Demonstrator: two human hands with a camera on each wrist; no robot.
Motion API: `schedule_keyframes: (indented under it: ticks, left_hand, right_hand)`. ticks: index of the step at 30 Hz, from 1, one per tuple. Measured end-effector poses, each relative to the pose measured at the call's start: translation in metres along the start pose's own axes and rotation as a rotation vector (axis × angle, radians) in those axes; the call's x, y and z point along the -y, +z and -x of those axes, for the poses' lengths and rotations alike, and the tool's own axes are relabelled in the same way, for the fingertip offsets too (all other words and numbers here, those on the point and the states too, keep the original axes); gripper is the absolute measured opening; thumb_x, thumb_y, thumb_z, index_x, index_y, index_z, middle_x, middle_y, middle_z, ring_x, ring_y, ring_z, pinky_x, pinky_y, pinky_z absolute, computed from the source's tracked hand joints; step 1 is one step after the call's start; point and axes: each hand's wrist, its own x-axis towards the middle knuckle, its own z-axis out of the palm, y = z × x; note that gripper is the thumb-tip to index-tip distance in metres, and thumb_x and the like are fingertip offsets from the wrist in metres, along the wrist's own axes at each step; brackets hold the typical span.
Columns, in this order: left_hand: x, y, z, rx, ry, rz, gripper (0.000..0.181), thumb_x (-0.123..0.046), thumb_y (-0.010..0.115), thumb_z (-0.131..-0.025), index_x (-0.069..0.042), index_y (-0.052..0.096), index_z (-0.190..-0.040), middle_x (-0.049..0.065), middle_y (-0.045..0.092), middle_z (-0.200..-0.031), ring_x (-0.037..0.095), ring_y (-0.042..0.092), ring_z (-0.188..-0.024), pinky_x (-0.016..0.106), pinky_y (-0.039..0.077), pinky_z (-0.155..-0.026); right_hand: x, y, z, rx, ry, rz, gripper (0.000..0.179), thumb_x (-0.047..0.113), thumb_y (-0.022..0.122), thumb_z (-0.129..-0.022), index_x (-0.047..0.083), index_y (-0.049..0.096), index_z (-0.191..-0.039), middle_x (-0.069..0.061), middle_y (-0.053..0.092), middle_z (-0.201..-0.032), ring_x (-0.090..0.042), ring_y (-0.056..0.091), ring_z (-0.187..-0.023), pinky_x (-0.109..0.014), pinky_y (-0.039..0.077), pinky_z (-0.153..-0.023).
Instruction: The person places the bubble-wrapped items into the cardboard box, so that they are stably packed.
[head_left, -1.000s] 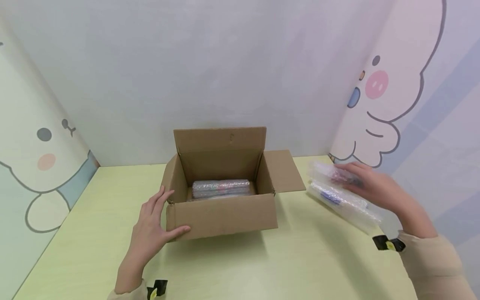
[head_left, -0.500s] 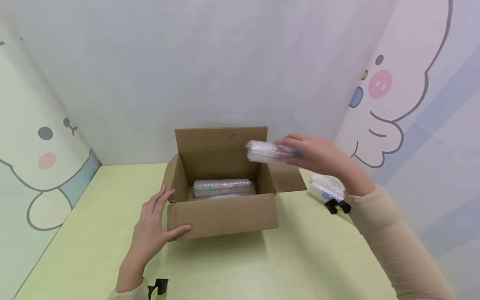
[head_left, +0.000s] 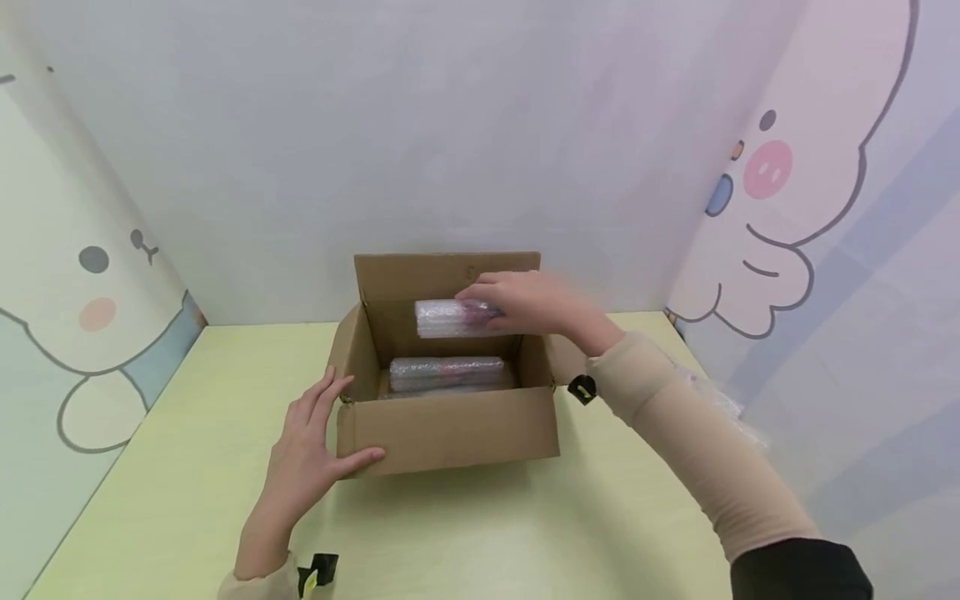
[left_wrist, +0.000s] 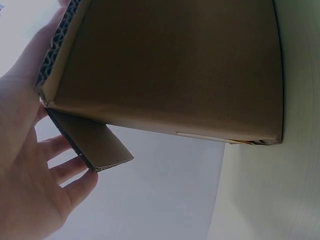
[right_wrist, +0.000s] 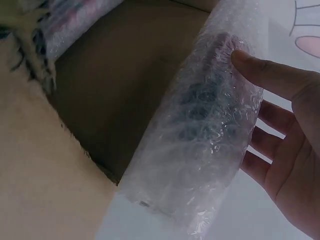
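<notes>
My right hand [head_left: 525, 300] holds a bubble-wrapped bundle [head_left: 442, 318] above the open cardboard box [head_left: 450, 433]. In the right wrist view, the thumb lies on the clear wrap of the bundle [right_wrist: 200, 120], fingers behind it; something dark and reddish shows through. What is inside cannot be made out. My left hand [head_left: 303, 454] holds the box's near left corner, its thumb on the front flap and its fingers along the left flap. From the left wrist, the fingers meet a small flap [left_wrist: 95, 142]. Inside the box lies another bubble-wrapped bundle [head_left: 446, 371], partly hidden by the front wall.
The box stands on a pale yellow-green table [head_left: 480, 533], close to the back wall [head_left: 450, 125]. More bubble wrap [head_left: 720, 400] lies at the right, mostly hidden behind my right sleeve. Side walls with cartoon figures flank the table.
My right hand has picked up the bubble-wrapped bundle from the pile at the right and carried it left to above the box. The left hand has stayed on the box corner.
</notes>
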Motion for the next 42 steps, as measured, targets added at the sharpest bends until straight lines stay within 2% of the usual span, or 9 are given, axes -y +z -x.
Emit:
schedule_keyframes:
  ticks: [4, 11, 17, 22, 26, 35, 42]
  left_hand:
    - [-0.001, 0.001, -0.001, 0.011, -0.011, 0.006, 0.104, -0.044, 0.089, -0.058, -0.018, 0.039, -0.146, 0.014, 0.034, -0.153, 0.039, 0.039, -0.128, 0.038, 0.046, -0.055]
    - [-0.001, 0.0, 0.0, 0.01, -0.016, 0.007, 0.104, -0.043, 0.09, -0.059, -0.018, 0.039, -0.146, 0.014, 0.034, -0.154, 0.039, 0.038, -0.128, 0.042, 0.048, -0.057]
    - [-0.001, 0.001, 0.001, -0.003, -0.023, 0.026, 0.103, -0.04, 0.09, -0.059, -0.018, 0.04, -0.145, 0.014, 0.034, -0.154, 0.04, 0.037, -0.13, 0.056, 0.051, -0.067]
    - [-0.001, 0.003, 0.0, 0.0, -0.022, 0.022, 0.103, -0.042, 0.09, -0.059, -0.019, 0.04, -0.145, 0.013, 0.034, -0.154, 0.039, 0.038, -0.13, 0.047, 0.05, -0.059]
    - [0.0, 0.004, 0.0, -0.006, -0.021, 0.017, 0.104, -0.042, 0.09, -0.058, -0.019, 0.04, -0.146, 0.012, 0.034, -0.154, 0.038, 0.038, -0.129, 0.043, 0.048, -0.057]
    - [0.001, 0.003, 0.002, -0.01, -0.027, 0.034, 0.103, -0.041, 0.09, -0.058, -0.018, 0.04, -0.145, 0.014, 0.034, -0.155, 0.038, 0.038, -0.13, 0.051, 0.051, -0.063]
    - [0.003, 0.004, 0.002, -0.009, -0.024, 0.043, 0.104, -0.042, 0.09, -0.058, -0.019, 0.04, -0.146, 0.013, 0.033, -0.156, 0.038, 0.037, -0.132, 0.055, 0.051, -0.068]
  right_hand:
    - [0.001, 0.014, -0.018, 0.021, -0.005, 0.032, 0.049, 0.017, 0.07, -0.089, 0.022, 0.055, -0.136, 0.0, 0.062, -0.124, -0.02, 0.063, -0.11, -0.042, 0.053, -0.082]
    - [0.002, 0.033, -0.037, 0.104, 0.028, 0.064, 0.049, 0.021, 0.07, -0.089, 0.02, 0.055, -0.136, -0.003, 0.06, -0.129, -0.022, 0.06, -0.117, -0.042, 0.052, -0.09]
    - [0.001, 0.033, -0.046, 0.136, 0.051, 0.063, 0.049, 0.021, 0.068, -0.091, 0.02, 0.053, -0.138, -0.004, 0.057, -0.137, -0.023, 0.056, -0.124, -0.043, 0.049, -0.096]
    - [0.002, 0.028, -0.049, 0.202, 0.054, 0.068, 0.051, 0.023, 0.068, -0.091, 0.02, 0.051, -0.139, -0.004, 0.055, -0.139, -0.023, 0.054, -0.128, -0.043, 0.048, -0.098]
    - [0.004, 0.024, -0.052, 0.234, 0.05, 0.064, 0.051, 0.025, 0.069, -0.09, 0.019, 0.052, -0.138, -0.003, 0.056, -0.137, -0.022, 0.054, -0.127, -0.044, 0.049, -0.097]
    - [0.009, 0.03, -0.075, 0.305, 0.004, 0.051, 0.048, 0.029, 0.067, -0.091, 0.018, 0.054, -0.136, -0.002, 0.059, -0.133, -0.019, 0.056, -0.122, -0.04, 0.047, -0.098]
    - [0.018, 0.045, -0.097, 0.347, -0.067, 0.154, 0.05, 0.033, 0.067, -0.09, 0.017, 0.054, -0.135, 0.0, 0.062, -0.129, -0.016, 0.061, -0.113, -0.034, 0.052, -0.088]
